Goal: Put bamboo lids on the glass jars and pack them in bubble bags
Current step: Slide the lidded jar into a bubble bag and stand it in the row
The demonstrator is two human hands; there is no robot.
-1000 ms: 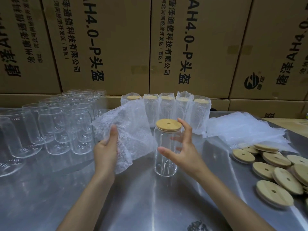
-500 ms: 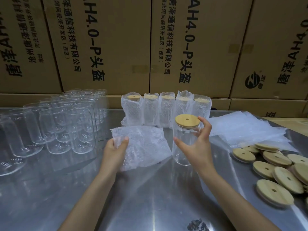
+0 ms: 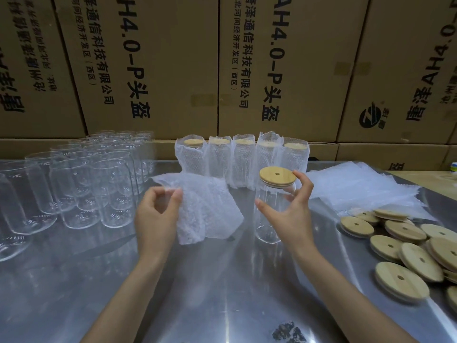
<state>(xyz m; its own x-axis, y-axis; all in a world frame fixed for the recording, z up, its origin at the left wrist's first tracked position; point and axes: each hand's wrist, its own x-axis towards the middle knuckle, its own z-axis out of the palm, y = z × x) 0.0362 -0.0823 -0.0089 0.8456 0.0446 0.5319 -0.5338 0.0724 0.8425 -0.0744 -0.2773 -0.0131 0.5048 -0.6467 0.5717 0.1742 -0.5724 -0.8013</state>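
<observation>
A clear glass jar (image 3: pixel 268 219) stands upright on the steel table (image 3: pixel 222 280), capped with a round bamboo lid (image 3: pixel 277 176). My right hand (image 3: pixel 290 214) wraps around the jar's right side, fingers at the neck under the lid. To the left, my left hand (image 3: pixel 157 216) pinches the top edge of a white bubble bag (image 3: pixel 207 209) that rests on the table beside the jar. Several jars in bubble bags (image 3: pixel 242 162) stand in a row behind.
Several bare glass jars (image 3: pixel 81 184) crowd the table's left side. Loose bamboo lids (image 3: pixel 405 248) lie piled at the right, behind them a stack of flat bubble bags (image 3: pixel 358 186). Cardboard boxes (image 3: pixel 272 65) wall off the back.
The jar moved right with my right hand and stays upright on the table. The bubble bag came down from a raised position, and my left hand now pinches its top edge.
</observation>
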